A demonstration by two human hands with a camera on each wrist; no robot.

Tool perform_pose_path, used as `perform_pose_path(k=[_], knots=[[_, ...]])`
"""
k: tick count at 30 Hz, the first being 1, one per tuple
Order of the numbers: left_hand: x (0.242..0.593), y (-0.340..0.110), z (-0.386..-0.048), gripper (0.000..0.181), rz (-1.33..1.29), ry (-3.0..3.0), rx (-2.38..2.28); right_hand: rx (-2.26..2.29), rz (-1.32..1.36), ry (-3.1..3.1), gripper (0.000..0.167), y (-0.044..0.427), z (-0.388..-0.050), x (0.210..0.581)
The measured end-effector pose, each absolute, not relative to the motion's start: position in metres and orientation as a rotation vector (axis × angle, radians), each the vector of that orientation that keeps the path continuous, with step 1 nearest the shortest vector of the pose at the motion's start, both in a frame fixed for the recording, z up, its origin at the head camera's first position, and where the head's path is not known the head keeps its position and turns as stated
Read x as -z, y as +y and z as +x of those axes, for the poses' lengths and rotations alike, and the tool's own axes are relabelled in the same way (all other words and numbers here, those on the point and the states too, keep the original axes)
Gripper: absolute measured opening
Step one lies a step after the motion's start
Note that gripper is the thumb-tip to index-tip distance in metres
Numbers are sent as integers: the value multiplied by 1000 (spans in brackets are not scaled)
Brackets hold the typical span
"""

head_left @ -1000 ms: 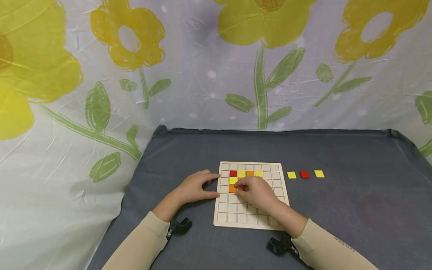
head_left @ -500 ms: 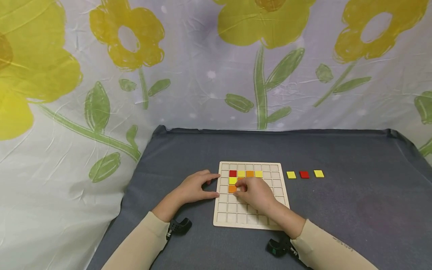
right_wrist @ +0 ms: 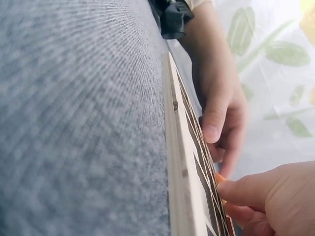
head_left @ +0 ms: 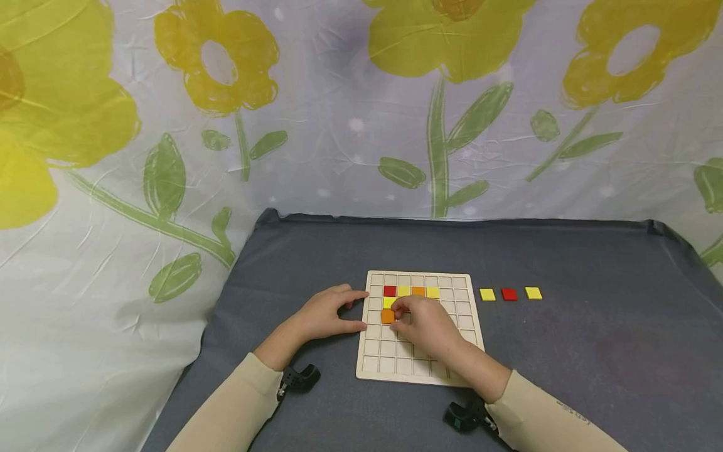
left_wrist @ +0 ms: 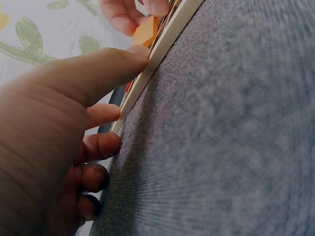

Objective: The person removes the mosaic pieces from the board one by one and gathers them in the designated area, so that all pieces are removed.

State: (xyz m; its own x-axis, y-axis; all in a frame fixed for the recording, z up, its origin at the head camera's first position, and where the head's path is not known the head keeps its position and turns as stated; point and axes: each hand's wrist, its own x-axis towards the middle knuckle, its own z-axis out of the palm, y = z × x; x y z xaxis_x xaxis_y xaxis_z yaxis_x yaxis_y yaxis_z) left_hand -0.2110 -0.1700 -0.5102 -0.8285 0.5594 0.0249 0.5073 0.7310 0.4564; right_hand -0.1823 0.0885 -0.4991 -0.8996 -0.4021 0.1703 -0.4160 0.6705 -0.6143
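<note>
A pale wooden grid board [head_left: 390,348] lies on the table. My right hand [head_left: 432,326] reaches over it, thumb and finger pinching the right edge of an orange tile [head_left: 387,316]. The tile stands raised and tilted off its square; in the left wrist view its thickness [left_wrist: 145,32] shows. My left hand [head_left: 324,312] rests at the board's left edge, thumb and forefinger spread and their tips touching the rim. Above the orange tile sit a yellow tile [head_left: 389,302] and a red tile [head_left: 390,291]. My right hand hides part of the grid.
Along the same row lie yellow [head_left: 403,291], orange [head_left: 418,291] and yellow tiles [head_left: 432,292]. Right of the board, a yellow tile [head_left: 487,294], a red tile [head_left: 509,294] and another yellow tile [head_left: 533,293] lie on the dark tablecloth [head_left: 593,351]. A flowered curtain [head_left: 339,138] hangs behind.
The orange tile at the right fingertips has come up from its square and shifted slightly left. My left hand stays at the board's edge.
</note>
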Motion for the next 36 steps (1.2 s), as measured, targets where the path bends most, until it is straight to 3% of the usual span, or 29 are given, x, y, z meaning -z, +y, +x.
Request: perform_pose_path(k=[23, 36], knots=[[513, -171, -213, 65, 873, 2816, -678, -1451, 542, -2900, 20, 109, -195, 470], [515, -171, -213, 65, 882, 2820, -660, -1598, 622, -2834, 23, 148, -209, 442]])
